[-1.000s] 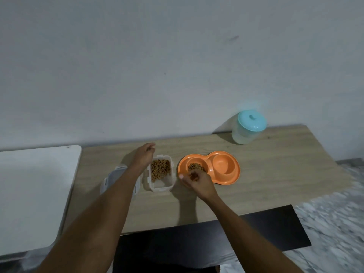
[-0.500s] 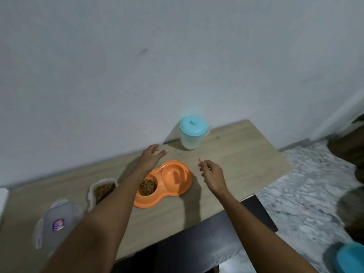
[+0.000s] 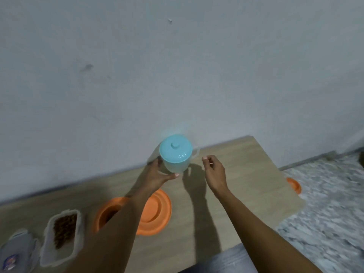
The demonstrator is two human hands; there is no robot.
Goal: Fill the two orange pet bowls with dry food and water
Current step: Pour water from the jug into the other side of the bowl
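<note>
Tabletop: pale wood tabletop [image 3: 246, 194] is running along a grey wall, carrying everything but one bowl.
Nearest edge: grey fabric [image 3: 232, 259] is showing at the bottom, nearer than the orange double bowl [image 3: 163, 209] and to its right.
Container lid: a clear lid [image 3: 18, 251] is lying flat, far left of the orange double bowl.
Food container: a clear tub [image 3: 57, 257] is sitting open between that lid and the orange double bowl, with brown kibble [image 3: 64, 229] lying in it.
Orange double bowl: it is resting flat. Its left cup is showing a dark patch of dry food [image 3: 110, 213], mostly hidden under the left forearm; its right cup is showing bare orange.
Left hand: the left hand [image 3: 157, 176] is reaching past the orange double bowl, its fingers [image 3: 173, 175] wrapping round the jug's lower left side, thumb across the front.
Right hand: the right hand [image 3: 213, 171] is hovering beyond the orange double bowl's right end, fingers loosely curled and grasping nothing, just apart from the jug.
Jug: a translucent jug [image 3: 176, 164] with a teal lid [image 3: 175, 149] is standing upright beyond the orange double bowl, near the wall [image 3: 177, 66].
Floor: a small orange bowl [image 3: 294, 185] is lying on the marbled floor [image 3: 325, 203], well right of the orange double bowl.
</note>
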